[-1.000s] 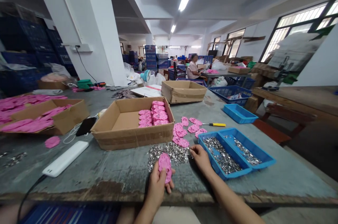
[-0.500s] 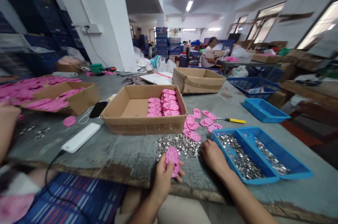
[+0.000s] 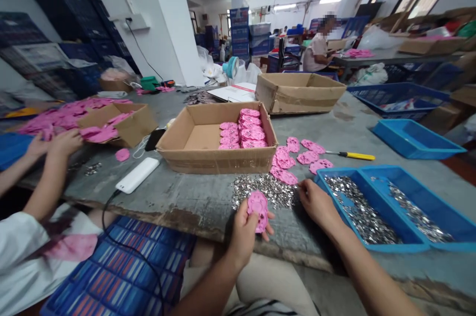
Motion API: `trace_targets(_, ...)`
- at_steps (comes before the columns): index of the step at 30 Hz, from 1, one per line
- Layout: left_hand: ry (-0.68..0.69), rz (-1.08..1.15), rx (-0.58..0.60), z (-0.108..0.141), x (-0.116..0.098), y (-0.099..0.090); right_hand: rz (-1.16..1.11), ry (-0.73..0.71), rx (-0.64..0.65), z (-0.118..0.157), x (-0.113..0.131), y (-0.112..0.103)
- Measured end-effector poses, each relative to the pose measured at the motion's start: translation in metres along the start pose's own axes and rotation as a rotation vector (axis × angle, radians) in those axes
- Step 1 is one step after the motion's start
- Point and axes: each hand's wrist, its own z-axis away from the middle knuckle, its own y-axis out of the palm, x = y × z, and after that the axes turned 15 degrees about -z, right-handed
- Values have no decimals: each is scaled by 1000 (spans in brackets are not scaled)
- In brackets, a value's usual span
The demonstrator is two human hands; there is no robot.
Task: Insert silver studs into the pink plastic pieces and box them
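My left hand [image 3: 241,231] is closed around a flat pink plastic piece [image 3: 258,206] with a wavy outline and small holes, its thumb lying on the face. The piece is held above the table's front edge. My right hand [image 3: 320,207] rests at the right end of a loose pile of small shiny metal parts [image 3: 260,189]. Its fingertips are drawn together; whether a part is between them is hidden. Several more pink pieces [image 3: 284,159] lie behind the pile. A blue two-part tray [image 3: 424,244], holding more metal parts, stands right of my right hand.
A cardboard box [image 3: 215,161] with stacked pink pieces stands behind the pile. A yellow-handled tool [image 3: 357,156] lies near a blue tray [image 3: 416,145]. At left are a white power bank [image 3: 137,175] with a cable and a co-worker's hands [image 3: 65,142] by pink pieces.
My view has turned left and down, so the table's things appear farther right and higher. Both of the co-worker's hands now show. My own hands keep nearly the same places and grip.
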Motion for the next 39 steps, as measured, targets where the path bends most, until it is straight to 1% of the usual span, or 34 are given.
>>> trace_targets(4, -7, 7, 13, -4, -1, 4, -58, -50, 5, -7, -5, 0)
trace_targets(6, -6, 10, 20, -6, -4, 5, -150, -51, -17, -6, -4, -2)
trace_targets(9, 3, -11, 2, -10, -6, 9, -432, -65, -19, 4, 7, -3)
trace_targets(12, 48, -24, -36, -16, -4, 16, -759, -104, 100, 18, 21, 2)
trace_targets(14, 79, -28, -66, -19, 2, 21, -874, -116, 163, 26, 29, 8)
trace_targets(17, 85, -58, -104, -20, 12, 24, -889, -111, 188, 37, 35, 14)
trace_targets(23, 71, -63, -184, -20, 27, 21, -744, -137, 199, 44, 40, 10)
trace_targets(25, 67, -64, -195, -21, 31, 19, -684, -158, 213, 45, 42, 9)
trace_targets(27, 50, -61, -180, -21, 32, 17, -663, -166, 235, 45, 43, 9)
trace_targets(29, 31, -47, -157, -19, 32, 15, -744, -128, 280, 44, 43, 12)
trace_targets(31, 29, -25, -147, -16, 30, 14, -899, -75, 346, 44, 42, 18)
trace_targets(33, 26, -6, -156, -13, 29, 13, -1018, -56, 391, 44, 41, 25)
trace_targets(35, 10, 6, -178, -12, 28, 13, -1041, -82, 355, 45, 41, 32)
trace_targets(39, -27, 7, -227, -9, 26, 10, -973, -152, 196, 50, 43, 44)
